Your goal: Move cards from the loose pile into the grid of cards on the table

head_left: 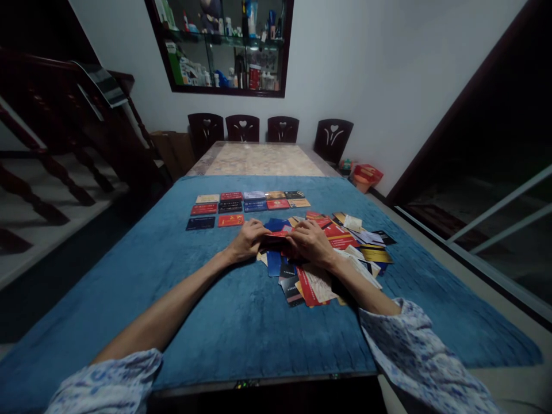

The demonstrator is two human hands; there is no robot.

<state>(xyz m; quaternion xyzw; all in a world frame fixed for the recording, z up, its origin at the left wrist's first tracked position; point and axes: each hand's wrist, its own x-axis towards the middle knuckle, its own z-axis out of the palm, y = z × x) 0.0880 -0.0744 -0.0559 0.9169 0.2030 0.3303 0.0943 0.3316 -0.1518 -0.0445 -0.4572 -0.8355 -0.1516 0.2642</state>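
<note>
Between my two hands is a red card [276,236], tilted up over a loose heap. My left hand [248,240] pinches its left end, and my right hand [311,241] has closed fingers at its right end. Beneath and around my right hand spreads a heap of mixed cards [317,283], red, blue, gold, white and black, overlapping at all angles. Beyond my left hand, several cards lie flat in neat rows, among them a red-orange card [231,220] and a dark navy card [200,223] in the nearest row.
A blue cloth [207,322] covers the near part of the long table, with its marble-look top [259,158] showing at the far end. Dark chairs [242,127] stand behind it. On the floor at right is a red box [368,173]. A wooden railing [52,167] rises at left.
</note>
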